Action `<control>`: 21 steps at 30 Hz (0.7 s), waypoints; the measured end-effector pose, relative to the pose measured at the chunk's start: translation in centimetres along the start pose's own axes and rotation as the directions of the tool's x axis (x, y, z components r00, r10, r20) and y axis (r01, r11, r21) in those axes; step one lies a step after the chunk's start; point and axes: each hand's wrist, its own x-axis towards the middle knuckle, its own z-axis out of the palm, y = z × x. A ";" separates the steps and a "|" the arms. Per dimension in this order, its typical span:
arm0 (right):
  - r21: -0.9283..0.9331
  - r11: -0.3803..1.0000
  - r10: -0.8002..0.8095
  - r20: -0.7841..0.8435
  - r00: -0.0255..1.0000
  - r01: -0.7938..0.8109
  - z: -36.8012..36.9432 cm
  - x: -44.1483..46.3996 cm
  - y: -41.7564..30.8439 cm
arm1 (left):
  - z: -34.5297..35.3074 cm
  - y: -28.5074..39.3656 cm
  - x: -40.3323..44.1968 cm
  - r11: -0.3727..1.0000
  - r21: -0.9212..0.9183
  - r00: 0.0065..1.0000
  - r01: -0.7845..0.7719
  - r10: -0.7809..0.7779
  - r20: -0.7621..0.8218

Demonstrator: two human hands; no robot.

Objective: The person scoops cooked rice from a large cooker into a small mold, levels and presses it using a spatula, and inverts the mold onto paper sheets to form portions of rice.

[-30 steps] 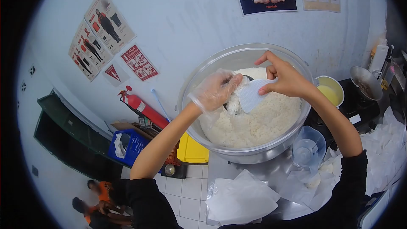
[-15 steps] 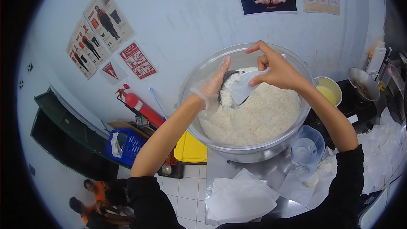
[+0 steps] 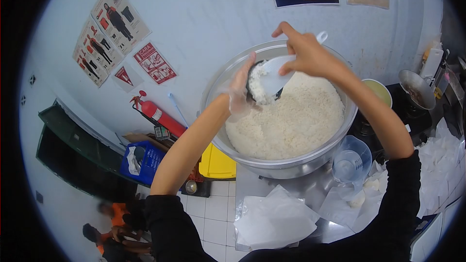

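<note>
A large metal pot (image 3: 276, 166) holds a heap of cooked white rice (image 3: 296, 121). Over its far left part, my left hand (image 3: 238, 91), in a clear plastic glove, is closed around a small dark bowl (image 3: 249, 89) tilted toward the right and filled with rice. My right hand (image 3: 313, 54) grips a white rice paddle (image 3: 274, 78), its blade pressed against the rice at the bowl's mouth. The paddle's handle end sticks out beyond the hand. Most of the bowl's outside is hidden by my left hand and the paddle.
White paper sheets (image 3: 276, 221) lie on the metal table in front. A clear measuring jug (image 3: 350, 162) stands right of the pot, near a pan (image 3: 416, 90) on the stove. Left are a yellow lid (image 3: 217, 162), a fire extinguisher (image 3: 162, 116) and two people low down.
The bowl and paddle have risen slightly and shifted left. My right hand has turned, so the paddle's handle end now shows above it.
</note>
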 end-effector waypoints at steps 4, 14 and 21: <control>-0.220 0.974 -0.055 0.016 0.998 0.057 -3.7 2.0 0.2 | -1.7 0.2 0.7 0.978 -0.203 0.987 0.040 -0.007 0.160; 0.076 0.981 0.176 0.052 0.983 -0.180 1.2 0.9 0.2 | -2.2 -1.0 1.2 0.981 -0.075 0.951 -0.180 0.193 0.241; -0.147 0.989 -0.046 -0.159 0.986 0.023 3.3 0.2 0.1 | 0.0 -1.0 1.1 0.991 -0.036 0.990 -0.127 0.124 -0.068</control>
